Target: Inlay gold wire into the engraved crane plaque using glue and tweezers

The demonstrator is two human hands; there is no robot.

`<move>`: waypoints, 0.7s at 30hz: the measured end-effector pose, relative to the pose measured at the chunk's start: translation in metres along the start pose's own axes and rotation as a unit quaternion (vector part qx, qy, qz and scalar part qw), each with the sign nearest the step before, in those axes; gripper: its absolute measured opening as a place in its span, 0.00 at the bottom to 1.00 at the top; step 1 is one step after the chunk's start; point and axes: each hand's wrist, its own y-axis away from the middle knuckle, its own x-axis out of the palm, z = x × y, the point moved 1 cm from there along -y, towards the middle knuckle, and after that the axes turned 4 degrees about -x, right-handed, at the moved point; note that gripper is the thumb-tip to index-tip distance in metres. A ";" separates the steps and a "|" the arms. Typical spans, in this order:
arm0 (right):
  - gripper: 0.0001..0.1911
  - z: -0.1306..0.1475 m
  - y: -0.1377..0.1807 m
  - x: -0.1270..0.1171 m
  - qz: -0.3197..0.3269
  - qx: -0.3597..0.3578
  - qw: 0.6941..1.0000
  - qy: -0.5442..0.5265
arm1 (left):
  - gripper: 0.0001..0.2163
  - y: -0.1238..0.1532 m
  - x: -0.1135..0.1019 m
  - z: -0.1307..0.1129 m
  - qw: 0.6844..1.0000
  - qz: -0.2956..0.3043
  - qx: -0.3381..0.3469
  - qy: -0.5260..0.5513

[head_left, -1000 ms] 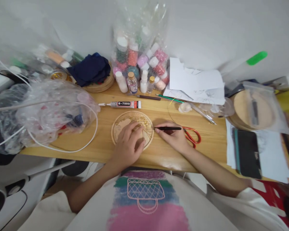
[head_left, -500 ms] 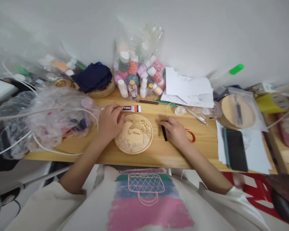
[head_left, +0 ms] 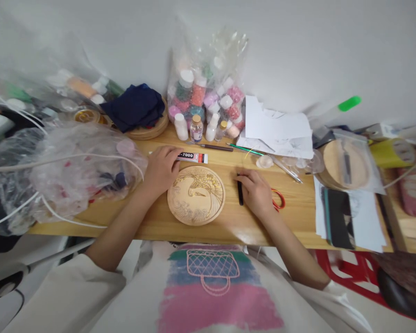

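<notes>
Lying on wd tbl [head_left: 229, 226], pale wall [head_left: 125, 46] bhnd: rnd plaque [head_left: 196, 202].

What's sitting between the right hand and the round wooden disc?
In the head view, a slim black tool at the right hand, then wooden tabletop up to the disc.

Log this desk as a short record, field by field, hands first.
left hand: over the glue tube, near the wooden disc
right hand: at a slim black tool; grip unclear
wooden disc: flat on the table, bird pattern partly gold
scissors: red-handled, partly hidden by the right hand
phone: on papers, right side
</notes>
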 end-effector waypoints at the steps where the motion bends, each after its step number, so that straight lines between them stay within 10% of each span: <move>1: 0.18 0.001 0.000 0.000 -0.003 0.000 1.000 0.000 | 0.16 0.001 0.001 0.000 1.000 -0.004 -0.001 0.001; 21: 0.09 0.052 -0.037 0.005 0.034 0.046 0.998 -0.007 | 0.14 0.012 0.011 -0.005 0.998 -0.063 -0.006 -0.007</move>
